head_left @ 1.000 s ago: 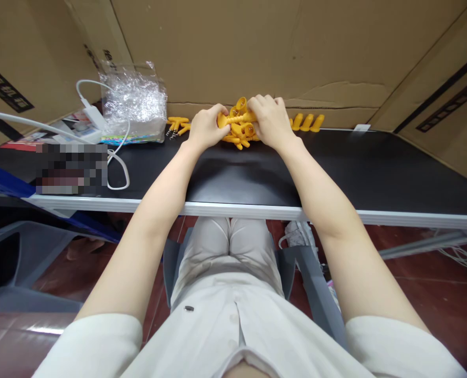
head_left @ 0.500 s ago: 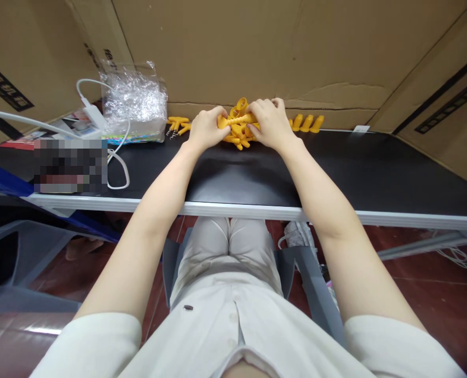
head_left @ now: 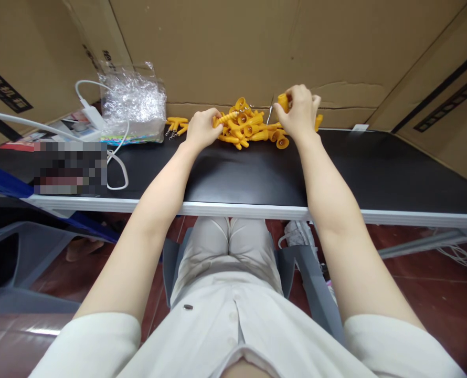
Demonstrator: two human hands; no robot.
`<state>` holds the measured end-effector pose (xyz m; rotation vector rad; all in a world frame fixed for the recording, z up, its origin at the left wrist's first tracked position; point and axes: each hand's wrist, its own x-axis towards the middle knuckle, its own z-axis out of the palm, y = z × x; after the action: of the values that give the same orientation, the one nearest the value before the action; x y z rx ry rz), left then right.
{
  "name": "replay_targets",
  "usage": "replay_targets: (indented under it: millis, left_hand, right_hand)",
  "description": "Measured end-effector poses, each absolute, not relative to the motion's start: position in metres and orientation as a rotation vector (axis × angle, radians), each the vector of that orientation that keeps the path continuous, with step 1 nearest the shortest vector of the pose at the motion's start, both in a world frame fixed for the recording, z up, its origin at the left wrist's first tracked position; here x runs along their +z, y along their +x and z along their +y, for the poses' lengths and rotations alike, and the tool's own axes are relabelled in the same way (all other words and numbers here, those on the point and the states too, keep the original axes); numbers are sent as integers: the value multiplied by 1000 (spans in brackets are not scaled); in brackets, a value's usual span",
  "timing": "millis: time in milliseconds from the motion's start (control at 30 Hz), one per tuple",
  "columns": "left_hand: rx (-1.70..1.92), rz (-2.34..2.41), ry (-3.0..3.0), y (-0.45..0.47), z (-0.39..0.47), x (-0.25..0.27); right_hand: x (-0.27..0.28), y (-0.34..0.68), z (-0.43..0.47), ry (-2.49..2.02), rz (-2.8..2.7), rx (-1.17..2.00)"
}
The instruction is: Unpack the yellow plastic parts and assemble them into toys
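Note:
Pinched in my left hand (head_left: 202, 128) is a yellow piece with a twisted stem (head_left: 229, 117), which points right over the pile. My right hand (head_left: 302, 111), raised at the pile's right end, holds a yellow tapered sleeve (head_left: 283, 100) between thumb and fingers. Between the hands lies a heap of yellow plastic corkscrew parts (head_left: 253, 129), some of them flared and hollow. A thin silver strip (head_left: 270, 111) sticks up beside my right thumb. To the left of my left hand are yellow T-handled corkscrews (head_left: 176, 123) with metal spirals.
Another yellow sleeve (head_left: 318, 122) shows behind my right wrist. Clear plastic bags (head_left: 133, 100) and a white cable (head_left: 117, 178) occupy the left of the black tabletop (head_left: 241, 181). Cardboard walls (head_left: 218, 47) close off the back and sides.
My right hand has come off the twisted piece, moved right and now holds a yellow sleeve. My left hand stays almost in place with the twisted piece.

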<state>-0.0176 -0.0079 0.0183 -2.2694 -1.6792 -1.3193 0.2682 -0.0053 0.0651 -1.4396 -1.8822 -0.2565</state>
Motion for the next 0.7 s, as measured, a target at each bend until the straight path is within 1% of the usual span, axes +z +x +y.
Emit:
replay_targets:
  millis: [100,233,333,400,533,700]
  left_hand:
    - [-1303,-1712,-2282,-16,-11,20]
    - [-1365,-1725,-2268,-13,-14,23]
    - [-1474,-1761,-2214,-15,-9,24]
    - [-1582,-1789,-2147,-18,-3,23]
    - [-1836,-1853,-2006,-28,13,17]
    - [-2090,-1936,-1947,-37,22,7]
  right_hand:
    - [47,297,11,-1715,-1710,-254]
    - [15,340,30,-1915,-1495,-115]
    - [-3,362,42,-1971,-1382,57]
    - [-7,369,47,-1966,-1346,110]
    - [-4,365,47,-2009,-1344,131]
    - [-9,365,48,-2135,-1605,67]
